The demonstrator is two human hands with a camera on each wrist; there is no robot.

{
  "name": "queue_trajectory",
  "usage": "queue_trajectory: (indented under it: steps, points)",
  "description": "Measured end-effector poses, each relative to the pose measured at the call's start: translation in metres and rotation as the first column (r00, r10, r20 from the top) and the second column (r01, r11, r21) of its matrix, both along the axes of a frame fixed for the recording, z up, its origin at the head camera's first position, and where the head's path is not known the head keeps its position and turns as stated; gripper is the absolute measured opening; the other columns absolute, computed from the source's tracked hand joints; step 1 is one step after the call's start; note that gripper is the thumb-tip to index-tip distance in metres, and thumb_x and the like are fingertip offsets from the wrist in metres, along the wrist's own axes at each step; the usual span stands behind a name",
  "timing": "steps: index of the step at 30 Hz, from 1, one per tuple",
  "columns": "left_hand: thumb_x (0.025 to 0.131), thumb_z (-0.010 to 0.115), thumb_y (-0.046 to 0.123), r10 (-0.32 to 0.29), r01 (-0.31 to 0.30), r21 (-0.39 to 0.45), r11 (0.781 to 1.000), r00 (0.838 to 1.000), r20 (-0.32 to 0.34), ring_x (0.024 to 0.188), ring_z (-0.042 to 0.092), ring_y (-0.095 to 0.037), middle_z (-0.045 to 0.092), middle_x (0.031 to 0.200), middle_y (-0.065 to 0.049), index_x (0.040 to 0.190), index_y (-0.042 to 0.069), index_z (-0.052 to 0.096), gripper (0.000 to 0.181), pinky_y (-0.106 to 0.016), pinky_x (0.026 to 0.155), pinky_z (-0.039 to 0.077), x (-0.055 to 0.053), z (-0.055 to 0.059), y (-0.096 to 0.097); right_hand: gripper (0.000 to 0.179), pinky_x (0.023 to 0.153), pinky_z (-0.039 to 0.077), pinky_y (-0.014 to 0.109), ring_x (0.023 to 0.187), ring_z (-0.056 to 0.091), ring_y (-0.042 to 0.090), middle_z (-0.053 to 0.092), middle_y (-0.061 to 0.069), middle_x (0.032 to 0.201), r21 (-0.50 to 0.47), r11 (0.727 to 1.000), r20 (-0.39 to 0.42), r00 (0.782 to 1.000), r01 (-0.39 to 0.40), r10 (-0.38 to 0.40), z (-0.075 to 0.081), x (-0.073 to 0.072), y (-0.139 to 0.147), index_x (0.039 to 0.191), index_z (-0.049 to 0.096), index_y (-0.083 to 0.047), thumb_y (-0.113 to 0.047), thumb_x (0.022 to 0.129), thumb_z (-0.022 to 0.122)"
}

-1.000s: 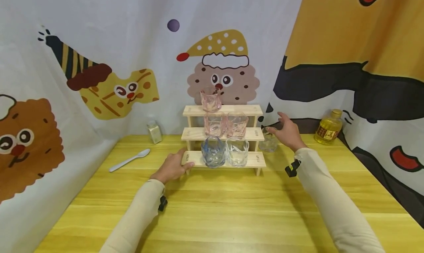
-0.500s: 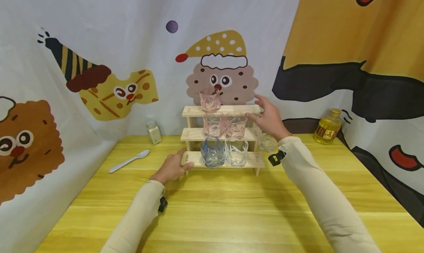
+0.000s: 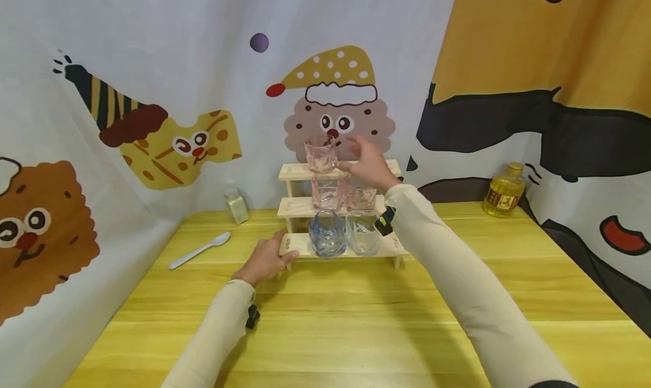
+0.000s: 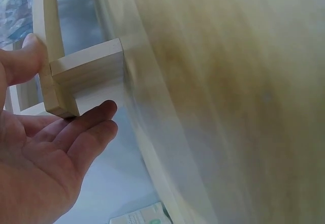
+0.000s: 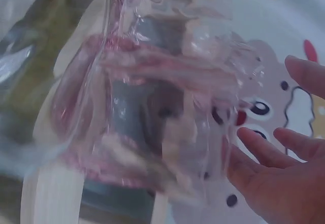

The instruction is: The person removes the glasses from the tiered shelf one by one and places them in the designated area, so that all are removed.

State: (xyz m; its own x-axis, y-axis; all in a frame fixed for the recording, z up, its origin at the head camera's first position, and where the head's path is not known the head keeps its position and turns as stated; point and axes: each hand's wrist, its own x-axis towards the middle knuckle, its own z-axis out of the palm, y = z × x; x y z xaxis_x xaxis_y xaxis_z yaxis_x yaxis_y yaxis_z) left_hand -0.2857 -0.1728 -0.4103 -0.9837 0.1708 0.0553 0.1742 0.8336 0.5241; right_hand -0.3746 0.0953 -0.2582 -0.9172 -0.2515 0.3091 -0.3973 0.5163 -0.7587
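Observation:
A three-tier wooden display rack point(image 3: 300, 208) stands on the table against the cloth backdrop. At its lowest tier's left end, my left hand point(image 3: 263, 258) grips the board, thumb on top and fingers at the end, as the left wrist view shows. My right hand point(image 3: 371, 163) reaches over the rack with spread fingers beside the pink glass point(image 3: 321, 155) on the top tier; contact is unclear. Two pink glasses, a left one point(image 3: 327, 193) and a right one point(image 3: 361, 199), sit on the middle tier. Below them are a blue glass point(image 3: 327, 235) and a clear glass point(image 3: 362, 235).
A light spoon point(image 3: 200, 251) lies left of the rack. Behind it stands a small shaker jar point(image 3: 236, 206). An oil bottle point(image 3: 504, 190) is at the back right. My right sleeve point(image 3: 458, 280) crosses the right side of the table point(image 3: 325, 331).
My right hand has moved left and up, from beside the rack's right end to the top pink glass. The arm now covers the clear glass right of the rack. My left hand stays put.

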Motion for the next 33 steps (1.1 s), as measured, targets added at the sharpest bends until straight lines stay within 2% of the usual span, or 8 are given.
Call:
queue_trajectory:
  steps: [5, 9, 12, 16, 19, 24, 28, 33]
  points:
    - [0.1, 0.063, 0.033, 0.002, -0.002, -0.007, 1.0, 1.0, 0.015, 0.126, 0.058, -0.045, 0.057, 0.138, -0.033, 0.154, -0.006, 0.03, 0.075, -0.054, 0.108, 0.047, 0.001, 0.002, 0.002, 0.076, 0.11, 0.046, 0.053, 0.14, 0.047, 0.037, 0.046, 0.021, 0.154, 0.03, 0.999, 0.033, 0.999, 0.018, -0.019, 0.0, -0.011, -0.015, 0.157, 0.032, -0.012, -0.023, 0.093, 0.072]
    - [0.099, 0.064, 0.033, 0.002, -0.002, -0.006, 1.0, 1.0, 0.013, 0.124, 0.06, -0.044, 0.058, 0.137, -0.033, 0.154, -0.005, 0.031, 0.075, -0.053, 0.107, 0.048, 0.002, 0.002, 0.004, 0.076, 0.105, 0.05, 0.051, 0.132, 0.054, 0.035, 0.053, 0.019, 0.147, 0.055, 0.997, 0.053, 0.997, 0.058, -0.061, 0.001, -0.019, -0.023, 0.157, 0.031, -0.01, -0.025, 0.094, 0.071]
    - [0.1, 0.063, 0.034, -0.003, 0.003, -0.006, 1.0, 1.0, 0.008, 0.124, 0.06, -0.044, 0.058, 0.137, -0.033, 0.154, -0.005, 0.03, 0.075, -0.053, 0.107, 0.048, 0.001, 0.003, 0.005, 0.074, 0.102, 0.051, 0.049, 0.125, 0.058, 0.033, 0.058, 0.016, 0.14, 0.069, 0.994, 0.036, 0.995, 0.087, -0.089, 0.003, -0.024, -0.029, 0.155, 0.033, -0.008, -0.027, 0.094, 0.071]
    - [0.1, 0.062, 0.034, 0.002, -0.001, -0.016, 1.0, 1.0, 0.016, 0.127, 0.057, -0.044, 0.055, 0.14, -0.033, 0.155, -0.005, 0.028, 0.075, -0.054, 0.108, 0.046, 0.001, 0.004, 0.005, 0.074, 0.098, 0.051, 0.047, 0.117, 0.059, 0.03, 0.059, 0.014, 0.133, 0.048, 0.994, 0.02, 0.995, 0.095, -0.096, 0.003, -0.034, -0.038, 0.155, 0.034, -0.008, -0.027, 0.094, 0.071]
    - [0.1, 0.062, 0.034, 0.01, -0.01, -0.011, 1.0, 1.0, 0.024, 0.129, 0.055, -0.045, 0.054, 0.141, -0.033, 0.156, -0.005, 0.027, 0.076, -0.055, 0.109, 0.045, 0.002, 0.005, 0.005, 0.075, 0.099, 0.051, 0.046, 0.118, 0.058, 0.029, 0.057, 0.014, 0.134, 0.0, 0.996, 0.045, 0.994, 0.095, -0.095, 0.003, -0.039, -0.045, 0.155, 0.033, -0.008, -0.026, 0.093, 0.072]
    - [0.1, 0.062, 0.034, 0.006, -0.006, -0.018, 1.0, 1.0, 0.023, 0.128, 0.057, -0.046, 0.056, 0.138, -0.034, 0.155, -0.005, 0.028, 0.076, -0.054, 0.109, 0.046, 0.003, 0.005, 0.004, 0.073, 0.105, 0.05, 0.045, 0.124, 0.057, 0.028, 0.056, 0.011, 0.14, -0.063, 0.991, 0.093, 0.99, 0.116, -0.11, 0.002, -0.039, -0.052, 0.155, 0.035, -0.011, -0.027, 0.093, 0.073]
    - [0.099, 0.064, 0.034, 0.007, -0.007, -0.03, 1.0, 1.0, 0.009, 0.125, 0.059, -0.045, 0.059, 0.135, -0.034, 0.154, -0.006, 0.03, 0.076, -0.053, 0.107, 0.047, 0.003, 0.004, 0.004, 0.074, 0.106, 0.049, 0.044, 0.123, 0.058, 0.027, 0.057, 0.01, 0.139, -0.067, 0.99, 0.102, 0.987, 0.128, -0.121, 0.002, -0.036, -0.054, 0.156, 0.034, -0.012, -0.028, 0.094, 0.071]
    - [0.099, 0.065, 0.034, 0.009, -0.009, -0.026, 1.0, 1.0, 0.006, 0.126, 0.058, -0.046, 0.057, 0.136, -0.035, 0.154, -0.007, 0.031, 0.076, -0.053, 0.108, 0.047, 0.004, 0.005, 0.003, 0.074, 0.101, 0.05, 0.041, 0.117, 0.059, 0.025, 0.059, 0.01, 0.134, -0.052, 0.988, 0.096, 0.985, 0.147, -0.142, 0.004, -0.035, -0.058, 0.156, 0.035, -0.012, -0.024, 0.093, 0.072]
